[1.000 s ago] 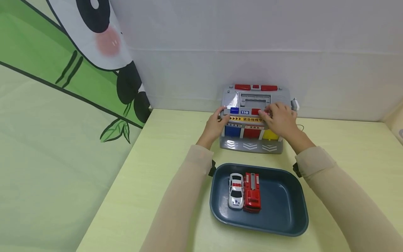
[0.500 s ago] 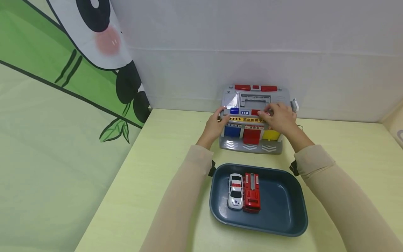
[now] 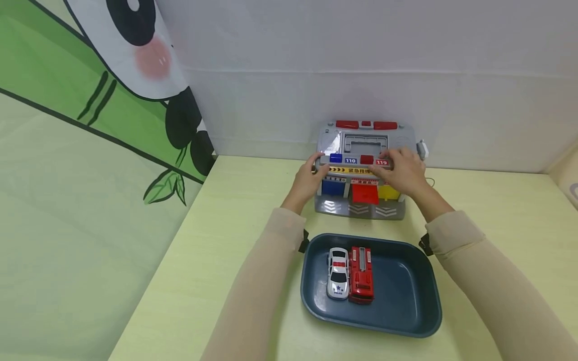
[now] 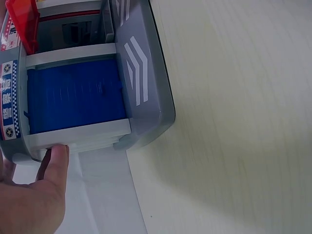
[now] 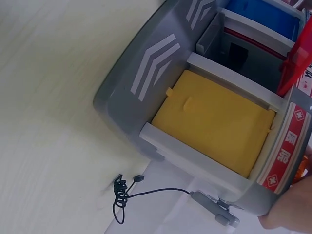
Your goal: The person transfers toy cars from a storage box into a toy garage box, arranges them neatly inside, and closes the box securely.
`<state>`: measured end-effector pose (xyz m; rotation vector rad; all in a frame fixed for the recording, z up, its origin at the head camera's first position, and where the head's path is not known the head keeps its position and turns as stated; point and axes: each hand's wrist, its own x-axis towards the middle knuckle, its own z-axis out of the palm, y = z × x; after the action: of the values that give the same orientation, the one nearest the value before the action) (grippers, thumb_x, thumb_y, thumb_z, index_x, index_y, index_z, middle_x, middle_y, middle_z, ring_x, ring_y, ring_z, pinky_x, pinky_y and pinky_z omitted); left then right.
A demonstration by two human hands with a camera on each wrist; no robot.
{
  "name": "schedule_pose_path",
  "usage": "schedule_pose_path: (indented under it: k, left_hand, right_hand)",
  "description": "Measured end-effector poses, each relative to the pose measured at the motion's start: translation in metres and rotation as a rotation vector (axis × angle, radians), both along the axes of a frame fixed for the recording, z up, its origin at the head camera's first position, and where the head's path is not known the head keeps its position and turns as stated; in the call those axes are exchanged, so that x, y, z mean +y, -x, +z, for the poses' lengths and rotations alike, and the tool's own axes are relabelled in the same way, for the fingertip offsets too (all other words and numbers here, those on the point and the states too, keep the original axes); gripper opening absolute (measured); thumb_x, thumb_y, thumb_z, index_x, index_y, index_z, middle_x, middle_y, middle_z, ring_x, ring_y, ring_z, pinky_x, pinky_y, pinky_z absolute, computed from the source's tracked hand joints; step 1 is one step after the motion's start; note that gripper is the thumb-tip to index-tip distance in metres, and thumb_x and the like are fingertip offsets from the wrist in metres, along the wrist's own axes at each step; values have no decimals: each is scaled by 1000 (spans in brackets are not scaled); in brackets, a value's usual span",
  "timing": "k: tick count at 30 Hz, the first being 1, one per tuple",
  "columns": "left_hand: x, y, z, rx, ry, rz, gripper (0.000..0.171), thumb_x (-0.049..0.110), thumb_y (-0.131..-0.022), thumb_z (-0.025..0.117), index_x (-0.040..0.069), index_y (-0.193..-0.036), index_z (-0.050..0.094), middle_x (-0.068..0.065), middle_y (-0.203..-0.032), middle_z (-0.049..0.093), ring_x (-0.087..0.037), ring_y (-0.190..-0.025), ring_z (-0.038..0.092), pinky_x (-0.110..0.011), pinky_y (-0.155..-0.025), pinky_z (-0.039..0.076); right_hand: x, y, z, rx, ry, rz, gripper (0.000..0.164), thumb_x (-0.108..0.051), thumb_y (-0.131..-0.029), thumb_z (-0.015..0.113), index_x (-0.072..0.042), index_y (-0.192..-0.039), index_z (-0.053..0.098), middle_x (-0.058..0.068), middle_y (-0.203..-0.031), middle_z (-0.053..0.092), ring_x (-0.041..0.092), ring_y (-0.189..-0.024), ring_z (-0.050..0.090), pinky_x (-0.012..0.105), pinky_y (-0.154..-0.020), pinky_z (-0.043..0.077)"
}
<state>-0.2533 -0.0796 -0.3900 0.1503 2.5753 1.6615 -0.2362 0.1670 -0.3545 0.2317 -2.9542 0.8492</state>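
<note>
A grey toy rescue station (image 3: 325, 140) stands at the back of the table. Its red door (image 3: 365, 194) is swung up and outward, showing the dark bay (image 4: 73, 31) behind it. The blue door (image 4: 75, 95) and yellow door (image 5: 214, 122) are down. My left hand (image 3: 306, 183) grips the station's left side, the thumb against the side wall. My right hand (image 3: 403, 170) holds its upper right front, thumb on the front and bent fingers above, beside the "119" label (image 3: 381, 162). The red button (image 3: 367, 159) shows next to that thumb. Some right fingertips are hidden.
In front of the station lies a dark blue tray (image 3: 406, 328) with a white police car (image 3: 338, 273) and a red fire truck (image 3: 362, 276) side by side. A grey piece with a coiled black cord (image 5: 122, 192) hangs at the station's right side. A wall is right behind.
The red door was down a second ago, then came loose at its lower edge, and now stands out, raised. My right thumb and fingers shifted slightly, uncovering the "119" label. The left hand stayed put.
</note>
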Motion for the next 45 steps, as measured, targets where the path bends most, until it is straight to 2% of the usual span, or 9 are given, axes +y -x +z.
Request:
schedule_pose_path:
  k: [7, 16, 22, 25, 32, 35, 40, 45]
  left_hand:
    - [-1, 1, 1, 1, 3, -3, 50, 37, -102, 50, 24, -149, 38, -15, -142, 46, -29, -123, 50, -44, -98, 45]
    - [0, 3, 0, 7, 6, 5, 50, 37, -102, 50, 24, -149, 38, -15, -141, 47, -29, -121, 51, -44, -97, 46]
    - [1, 4, -1, 2, 4, 11, 51, 38, -102, 50, 24, -149, 39, -14, -141, 47, -29, -122, 51, -44, -97, 46]
    - [1, 5, -1, 4, 1, 12, 50, 38, -102, 51, 24, -149, 39, -14, -142, 47, -29, -122, 51, -44, -97, 46]
    - [3, 5, -2, 7, 0, 16, 50, 37, -102, 51, 25, -149, 39, -14, -142, 47, -29, -122, 51, -44, -97, 46]
    - [3, 5, -1, 7, -3, 17, 49, 37, -102, 51, 24, -148, 40, -14, -141, 48, -29, -121, 52, -44, -97, 46]
    - [4, 4, -1, 4, -3, 17, 49, 37, -102, 51, 25, -148, 40, -14, -140, 48, -29, -121, 52, -44, -97, 46]
    - [4, 3, -1, 10, -3, 19, 48, 36, -102, 51, 24, -147, 41, -15, -139, 49, -29, -121, 52, -44, -97, 46]
  right_hand:
    - [1, -1, -2, 14, 2, 15, 56, -41, -93, 64, -3, -131, 52, 25, -126, 38, 44, -117, 29, 62, -97, 22]
    - [1, -6, -3, 37, 38, 24, 57, -39, -94, 64, -2, -136, 50, 29, -141, 29, 48, -129, 22, 64, -103, 18]
    - [0, -14, -4, 69, -45, 73, 58, -31, -96, 61, 0, -143, 43, 29, -147, 22, 49, -132, 18, 64, -106, 16]
    - [2, -19, -4, 74, -115, 113, 63, -29, -97, 59, 0, -147, 36, 29, -152, 15, 49, -136, 12, 64, -109, 10]
    - [9, -31, -8, 83, -204, 181, 72, -29, -95, 63, -4, -152, 28, 22, -159, 4, 45, -140, 4, 65, -109, 5]
    - [11, -38, -9, 63, -216, 199, 74, -28, -94, 63, -4, -153, 25, 20, -160, 2, 45, -142, -2, 67, -108, 3]
    - [13, -48, -12, 9, -228, 235, 78, -31, -95, 63, -2, -154, 20, 19, -161, 1, 47, -141, -11, 73, -103, 10]
    - [14, -55, -11, -28, -183, 257, 80, -32, -96, 62, -1, -154, 17, 19, -160, 3, 47, -142, -8, 73, -104, 10]
